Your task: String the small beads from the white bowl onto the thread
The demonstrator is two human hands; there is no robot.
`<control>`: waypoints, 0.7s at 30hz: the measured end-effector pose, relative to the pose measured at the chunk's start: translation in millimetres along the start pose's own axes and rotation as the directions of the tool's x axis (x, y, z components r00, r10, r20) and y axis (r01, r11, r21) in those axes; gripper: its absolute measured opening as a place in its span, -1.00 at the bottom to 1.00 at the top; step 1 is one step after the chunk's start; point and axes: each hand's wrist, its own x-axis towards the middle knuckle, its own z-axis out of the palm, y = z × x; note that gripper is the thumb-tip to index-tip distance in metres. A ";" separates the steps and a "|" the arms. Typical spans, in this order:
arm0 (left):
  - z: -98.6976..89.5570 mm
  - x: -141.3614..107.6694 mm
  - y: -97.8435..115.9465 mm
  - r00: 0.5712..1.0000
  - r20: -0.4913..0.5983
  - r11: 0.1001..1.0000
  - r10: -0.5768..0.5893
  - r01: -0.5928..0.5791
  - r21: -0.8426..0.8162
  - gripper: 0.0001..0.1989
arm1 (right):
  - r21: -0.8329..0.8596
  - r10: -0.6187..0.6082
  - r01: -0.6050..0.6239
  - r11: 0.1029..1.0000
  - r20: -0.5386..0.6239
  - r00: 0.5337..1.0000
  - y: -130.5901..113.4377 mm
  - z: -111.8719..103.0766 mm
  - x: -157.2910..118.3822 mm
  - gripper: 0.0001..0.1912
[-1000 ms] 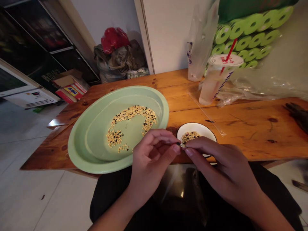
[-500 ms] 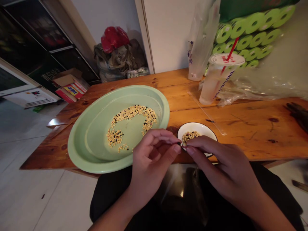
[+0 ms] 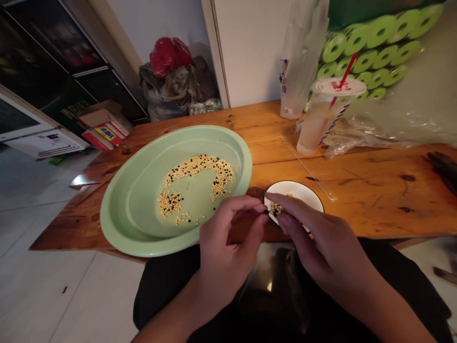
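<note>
Black bean (image 3: pixel 266 212) pinched by left hand (image 3: pixel 226 247) looks light, hard, kinda slippery, so grip its sides; right hand (image 3: pixel 330 243) is loosely open.

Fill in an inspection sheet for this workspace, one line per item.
Surface: wooden table, with dark knots.
Work things: green basin and white bowl, both holding small round pieces, pale and dark.
Clutter: lidded cup with red straw; plastic bag behind it.
Hands: left hand pinches a dark piece; right hand over the bowl, thumb and forefinger parted.
Cables: nothing seen.
Surroundings: green rolls, cardboard box, red bag.
</note>
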 end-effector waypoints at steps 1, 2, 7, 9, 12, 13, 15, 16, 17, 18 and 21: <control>-0.2 -0.4 -0.7 1.000 0.001 1.000 0.013 -0.013 0.012 -0.72 | -0.002 0.008 -0.008 1.000 0.003 1.000 0.1 0.6 0.5 -0.65; -0.4 -0.7 -1.2 1.000 0.002 1.000 0.022 -0.022 0.021 -0.72 | -0.006 0.020 -0.020 1.000 0.011 1.000 0.3 1.2 1.1 -0.65; -1.8 -2.4 -3.1 0.998 0.060 0.999 0.028 -0.030 0.040 -0.67 | 0.002 0.038 -0.038 0.999 0.055 0.998 1.3 1.2 3.0 -0.64; -2.3 -2.3 -2.9 0.995 0.094 1.000 0.016 -0.016 0.002 -0.65 | 0.012 0.031 -0.032 0.999 0.063 0.998 1.4 0.4 3.3 -0.65; -2.9 0.4 -0.8 0.997 0.069 0.993 -0.037 0.045 -0.112 -0.65 | 0.019 0.030 -0.031 0.999 0.051 0.998 1.4 -0.6 4.1 -0.66; -3.1 2.1 0.2 0.997 0.049 0.985 -0.064 0.071 -0.156 -0.66 | 0.016 0.033 -0.034 0.999 0.040 0.999 1.3 -1.0 4.4 -0.66; -3.5 5.9 2.4 0.992 0.017 0.964 -0.123 0.123 -0.234 -0.67 | 0.007 0.037 -0.037 0.999 0.017 0.999 1.2 -1.5 4.6 -0.67; -3.6 7.8 3.4 0.988 0.012 0.953 -0.153 0.150 -0.264 -0.68 | 0.005 0.036 -0.036 0.999 0.012 0.999 1.1 -1.7 4.6 -0.67; -3.8 9.4 4.2 0.984 0.013 0.941 -0.176 0.172 -0.290 -0.68 | 0.008 0.036 -0.036 0.999 0.012 0.999 0.9 -1.9 4.5 -0.68; -3.9 10.6 5.0 0.981 0.017 0.931 -0.195 0.190 -0.310 -0.69 | 0.017 0.032 -0.033 0.999 0.018 0.999 0.7 -1.9 4.4 -0.68; -4.0 11.6 6.3 0.976 0.027 0.914 -0.214 0.210 -0.346 -0.69 | 0.048 0.025 -0.027 0.998 0.032 0.999 -0.3 -1.8 4.0 -0.67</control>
